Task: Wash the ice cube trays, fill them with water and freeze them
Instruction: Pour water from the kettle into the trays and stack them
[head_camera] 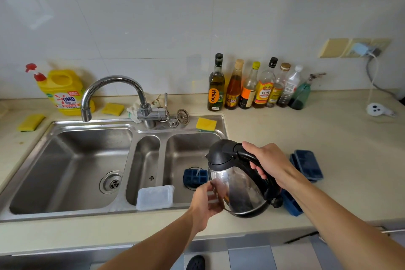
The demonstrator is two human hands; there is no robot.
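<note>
Beige counter with a steel sink, 3 basins. Near to far:

- 1 dark shoe on the floor, nearest the camera, below both forearms.
- Left hand: fingers curled against the lower side of the kettle. Can't tell if they grip anything.
- Right hand: wrapped round the kettle's black handle, kettle tipped toward the sink.
- 1 clear plastic box just left of the left hand, on the sink's front edge.
- Blue ice trays: 1 sink tray in the right basin, just beyond the left hand, with a thin stream from the spout landing in it. 1 near tray under the right forearm, mostly hidden. Tray stack right of the right hand, looks like 2.
- 3 yellow sponges: one on the sink rim beyond the kettle, two far left of both hands.
- 1 faucet, 1 strainer, 1 yellow detergent jug at the back left.
- 6 bottles plus 1 green spray bottle in a row along the wall, beyond the right hand.
- 1 blue charger in the wall socket, far right.
</note>
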